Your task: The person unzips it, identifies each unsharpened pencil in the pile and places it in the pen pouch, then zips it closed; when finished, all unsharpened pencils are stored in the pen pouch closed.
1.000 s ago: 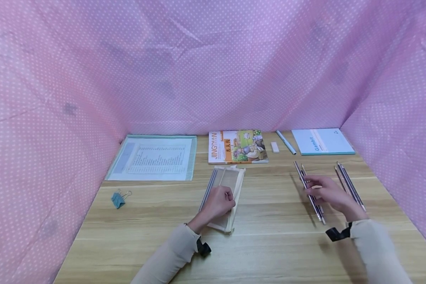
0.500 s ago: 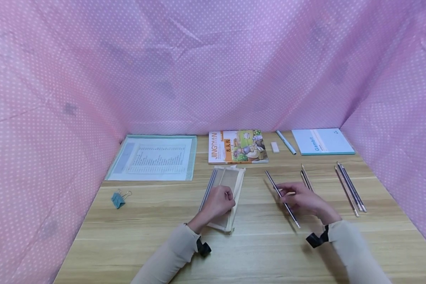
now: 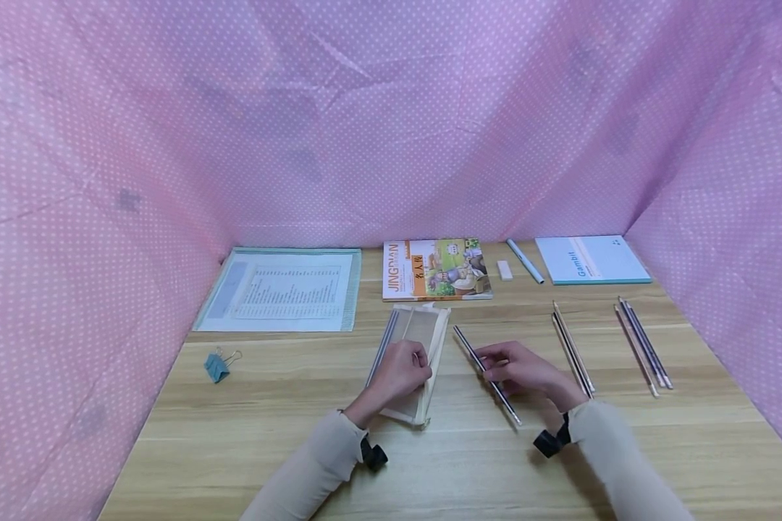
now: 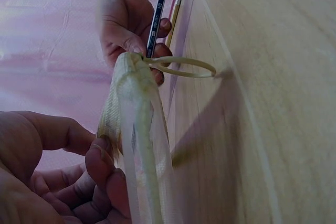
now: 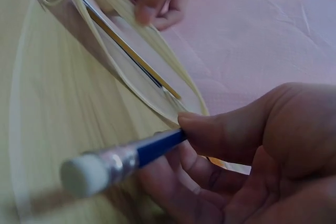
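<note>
My left hand [image 3: 400, 373] pinches the cream zip edge of a see-through pencil case [image 3: 436, 340], lifting its mouth open. Inside it, in the right wrist view, lie a yellowish pencil [image 5: 134, 56] and a dark one beside it. To the right of the case, my right hand [image 3: 521, 370] holds a dark blue pencil [image 3: 472, 352] between thumb and fingers. Its white eraser end [image 5: 86, 174] points toward me, and its other end slants toward the case, apart from it. A cord loop [image 4: 184, 65] hangs from the case's near end.
Two pencils [image 3: 568, 344] lie right of my right hand, several more pencils [image 3: 641, 344] farther right. Along the back are a document sleeve [image 3: 287, 289], a book [image 3: 436, 270], an eraser [image 3: 505, 270], a light blue pen [image 3: 525, 261] and a notebook [image 3: 593, 259]. A binder clip [image 3: 217, 367] sits left.
My right hand has carried the dark blue pencil leftward from the right-hand pencils to beside the case. My left hand has stayed on the case edge.
</note>
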Tool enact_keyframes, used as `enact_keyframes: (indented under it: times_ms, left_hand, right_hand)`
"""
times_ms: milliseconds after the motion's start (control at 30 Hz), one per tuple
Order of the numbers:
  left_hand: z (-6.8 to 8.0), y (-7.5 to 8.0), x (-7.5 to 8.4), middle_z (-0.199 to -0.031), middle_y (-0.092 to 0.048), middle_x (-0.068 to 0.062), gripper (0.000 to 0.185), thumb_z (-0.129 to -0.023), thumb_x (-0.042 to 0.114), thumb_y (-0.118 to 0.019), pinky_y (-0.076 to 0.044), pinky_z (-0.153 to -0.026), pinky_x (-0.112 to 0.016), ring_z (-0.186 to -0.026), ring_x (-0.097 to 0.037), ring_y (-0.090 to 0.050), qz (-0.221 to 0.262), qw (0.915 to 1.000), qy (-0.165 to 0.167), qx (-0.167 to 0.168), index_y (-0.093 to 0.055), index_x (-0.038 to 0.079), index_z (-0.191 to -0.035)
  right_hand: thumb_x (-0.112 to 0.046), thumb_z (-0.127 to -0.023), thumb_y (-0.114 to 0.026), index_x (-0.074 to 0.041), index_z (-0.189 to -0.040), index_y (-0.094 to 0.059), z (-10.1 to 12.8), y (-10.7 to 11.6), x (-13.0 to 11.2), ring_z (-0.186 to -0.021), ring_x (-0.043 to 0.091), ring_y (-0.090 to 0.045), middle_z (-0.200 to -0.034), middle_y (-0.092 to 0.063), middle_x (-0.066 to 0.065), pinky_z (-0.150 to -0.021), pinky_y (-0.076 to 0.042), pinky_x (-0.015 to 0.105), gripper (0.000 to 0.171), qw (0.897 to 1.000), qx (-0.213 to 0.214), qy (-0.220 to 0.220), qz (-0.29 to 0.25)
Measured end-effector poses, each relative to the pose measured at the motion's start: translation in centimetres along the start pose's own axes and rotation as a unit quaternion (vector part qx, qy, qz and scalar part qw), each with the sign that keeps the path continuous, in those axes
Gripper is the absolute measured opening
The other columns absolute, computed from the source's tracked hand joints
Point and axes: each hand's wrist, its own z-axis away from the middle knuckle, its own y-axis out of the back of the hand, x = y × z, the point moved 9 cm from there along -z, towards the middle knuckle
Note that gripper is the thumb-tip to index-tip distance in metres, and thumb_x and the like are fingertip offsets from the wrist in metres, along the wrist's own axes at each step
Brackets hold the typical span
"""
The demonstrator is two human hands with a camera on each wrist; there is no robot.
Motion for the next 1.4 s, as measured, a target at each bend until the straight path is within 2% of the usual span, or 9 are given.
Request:
enact_keyframes:
  times_ms: [133, 400, 567, 767, 1033, 1267, 1400]
  left_hand:
    - [0.0, -0.1, 0.0, -0.057, -0.054, 0.004, 0.010, -0.079, 0.002, -0.066, -0.037, -0.046, -0.020, -0.051, -0.007, -0.049, 0.004, 1.0000, 0.000, -0.002, -0.065, 0.007, -0.070]
    - [0.0, -0.1, 0.2, -0.057, -0.054, 0.004, 0.010, -0.079, 0.002, -0.066, -0.036, -0.044, -0.019, -0.049, -0.006, -0.048, 0.011, 0.9999, -0.005, -0.002, -0.064, 0.007, -0.070]
    - [-0.1, -0.2, 0.1, -0.058, -0.056, 0.003, 0.010, -0.079, 0.002, -0.067, -0.037, -0.044, -0.019, -0.049, -0.006, -0.049, 0.011, 0.9999, -0.003, -0.004, -0.065, 0.007, -0.071]
    - [0.0, 0.0, 0.1, -0.058, -0.057, 0.002, 0.010, -0.078, 0.002, -0.067, -0.038, -0.045, -0.020, -0.049, -0.007, -0.049, 0.006, 1.0000, -0.005, -0.001, -0.065, 0.007, -0.070]
    - [0.0, 0.1, 0.1, -0.059, -0.057, 0.002, 0.009, -0.079, 0.003, -0.067, -0.038, -0.046, -0.020, -0.052, -0.008, -0.050, 0.002, 1.0000, -0.002, -0.003, -0.065, 0.007, -0.071]
    - [0.0, 0.2, 0.2, -0.059, -0.057, 0.003, 0.010, -0.080, 0.005, -0.068, -0.037, -0.046, -0.019, -0.053, -0.007, -0.049, 0.000, 1.0000, -0.002, -0.001, -0.065, 0.007, -0.071]
    - [0.0, 0.2, 0.2, -0.059, -0.058, 0.003, 0.010, -0.080, 0.005, -0.068, -0.038, -0.047, -0.019, -0.054, -0.007, -0.050, -0.002, 1.0000, 0.000, -0.002, -0.066, 0.007, -0.071]
  right_hand:
    - [-0.007, -0.092, -0.062, 0.009, -0.143, -0.046, -1.1, -0.9, -0.4, -0.082, 0.016, -0.057, -0.103, -0.060, 0.012, -0.061, -0.052, 0.027, 0.055, 1.000, 0.000, -0.006, 0.001]
    - [-0.005, -0.092, -0.062, 0.006, -0.139, -0.050, -3.1, -1.6, -0.7, -0.076, 0.013, -0.062, -0.102, -0.068, 0.012, -0.058, -0.053, 0.025, 0.050, 0.998, 0.043, -0.041, -0.021]
    - [-0.002, -0.093, -0.061, 0.005, -0.134, -0.055, -3.9, -1.6, -0.5, -0.073, 0.012, -0.064, -0.098, -0.072, 0.012, -0.057, -0.053, 0.025, 0.043, 0.993, 0.086, -0.063, -0.052]
    - [-0.002, -0.092, -0.063, 0.004, -0.131, -0.057, -4.5, -1.9, -0.5, -0.075, 0.012, -0.067, -0.102, -0.073, 0.014, -0.060, -0.058, 0.026, 0.039, 0.982, 0.146, -0.083, -0.090]
    - [0.002, -0.091, -0.063, 0.006, -0.127, -0.054, -5.0, -2.9, -1.0, -0.072, 0.010, -0.066, -0.093, -0.071, 0.007, -0.058, -0.059, 0.028, 0.038, 0.968, 0.186, -0.076, -0.149]
    - [0.009, -0.090, -0.058, 0.010, -0.126, -0.046, -5.6, -4.2, -1.8, -0.070, 0.011, -0.066, -0.083, -0.064, 0.002, -0.062, -0.061, 0.031, 0.038, 0.962, 0.178, -0.037, -0.202]
    - [0.012, -0.090, -0.057, 0.010, -0.126, -0.043, -5.7, -4.5, -2.0, -0.069, 0.011, -0.065, -0.081, -0.062, 0.002, -0.061, -0.061, 0.031, 0.039, 0.961, 0.180, -0.027, -0.210]
